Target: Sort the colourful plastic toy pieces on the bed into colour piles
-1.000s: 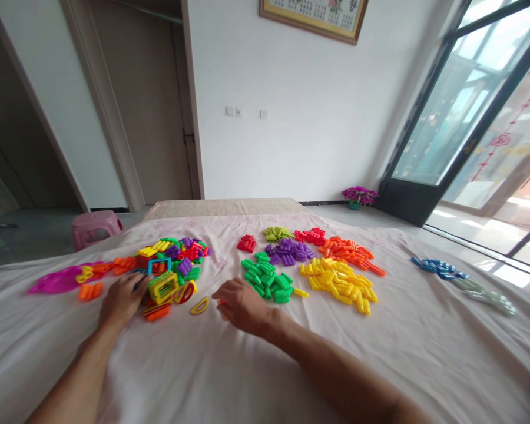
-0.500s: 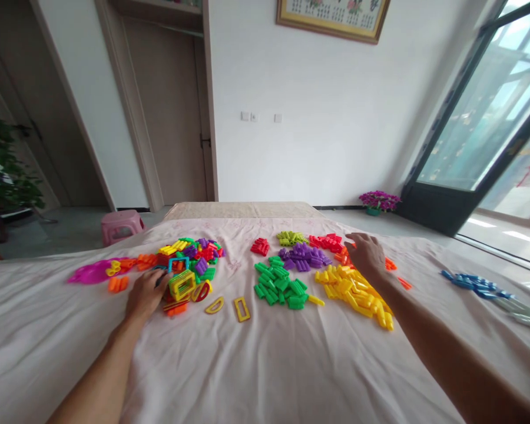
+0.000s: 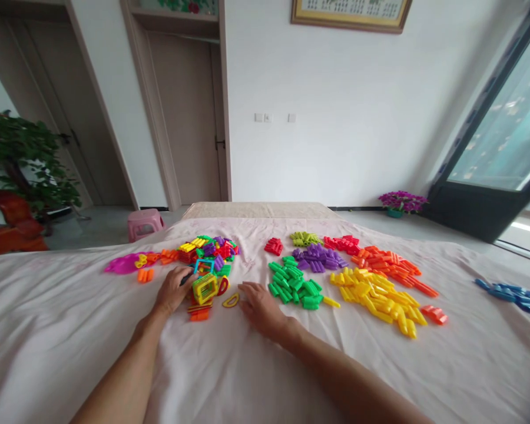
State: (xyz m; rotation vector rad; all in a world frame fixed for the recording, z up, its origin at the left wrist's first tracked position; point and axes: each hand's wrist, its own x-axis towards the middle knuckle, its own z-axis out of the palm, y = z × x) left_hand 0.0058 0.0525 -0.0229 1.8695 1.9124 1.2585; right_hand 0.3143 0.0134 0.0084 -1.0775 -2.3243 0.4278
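My left hand is at the near left edge of a mixed pile of toy pieces. Its thumb and fingers curl around a small dark piece, whose kind I cannot make out. Just right of it sit a yellow block-shaped frame and a light blue square frame. My right hand lies low over the cloth, palm down, fingers stretched out and apart. Its fingertips are close to a yellow half-round ring. A red half-round ring lies farther left. What is under the right palm is hidden.
Sorted piles of green, purple, yellow and orange pieces spread to the right. Blue pieces lie at far right. A magenta tray is at left. The tablecloth is wrinkled.
My right hand has moved from the orange pieces at right to the half-round ring near the middle. The yellow rectangular frame is now out of sight. The view has turned left.
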